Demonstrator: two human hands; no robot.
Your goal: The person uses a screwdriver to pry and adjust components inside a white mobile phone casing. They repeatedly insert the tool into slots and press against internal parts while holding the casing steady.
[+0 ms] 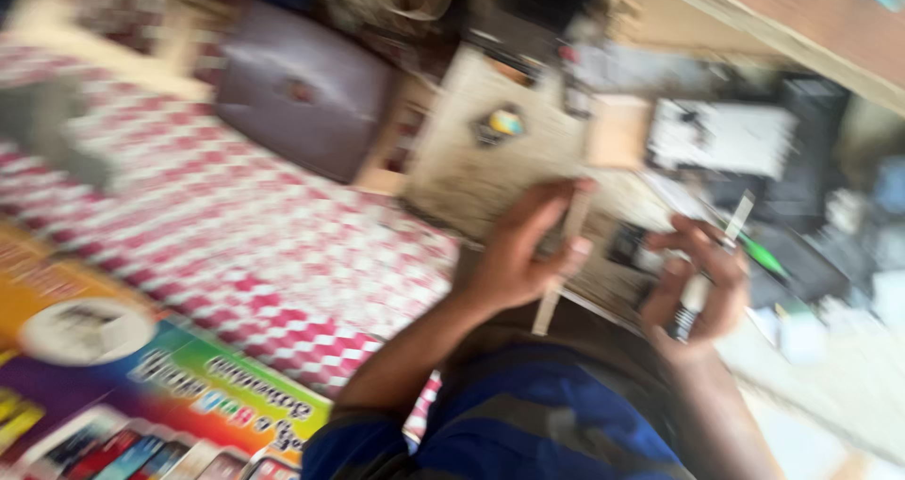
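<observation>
Pale strip (558, 263) gripped in left hand (518, 254), right hand (698, 287) clutching pen-like tool (693, 301), checkered cloth (217, 225) beside.

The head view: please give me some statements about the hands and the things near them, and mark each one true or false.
1. The left hand holds a thin pale stick. True.
2. The right hand is empty. False: it grips a small white and dark tool.
3. The cloth on the left has a red and white check pattern. True.
4. The cushion on the cloth is bright green. False: it is dark brown.
5. The picture is sharp. False: it is blurred.
</observation>
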